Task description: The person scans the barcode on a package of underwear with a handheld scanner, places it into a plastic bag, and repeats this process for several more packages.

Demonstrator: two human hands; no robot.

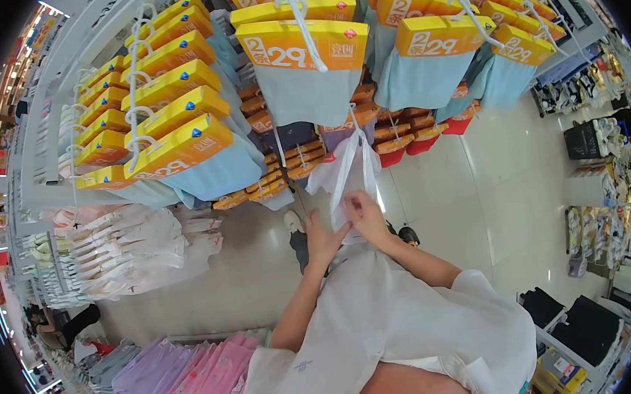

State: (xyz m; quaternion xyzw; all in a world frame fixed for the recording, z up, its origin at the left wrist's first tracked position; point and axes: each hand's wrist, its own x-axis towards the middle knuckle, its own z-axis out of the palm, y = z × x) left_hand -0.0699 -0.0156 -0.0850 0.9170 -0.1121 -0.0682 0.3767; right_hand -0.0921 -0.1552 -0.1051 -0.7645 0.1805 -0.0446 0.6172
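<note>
A white plastic bag (356, 166) hangs in front of me at the lower part of the rack, its long handles drawn up to a narrow top. My right hand (369, 219) is at the bag's lower front, with its fingers curled in a pinch against the white plastic. Just left of it is my left hand (324, 239), its fingers apart and pointing up, its thumb reaching toward my right fingers. Above the bag hangs a light blue garment pack (307, 94) with a yellow "29" card.
Rows of yellow-carded packs (178, 152) hang on metal hooks (306, 31) that stick out toward me. White garments (138, 248) hang at left, pink clothes (207, 379) at lower left. Dark folded clothes (581, 328) lie at right. Tiled floor (442, 202) lies below; a person (70, 327) is far left.
</note>
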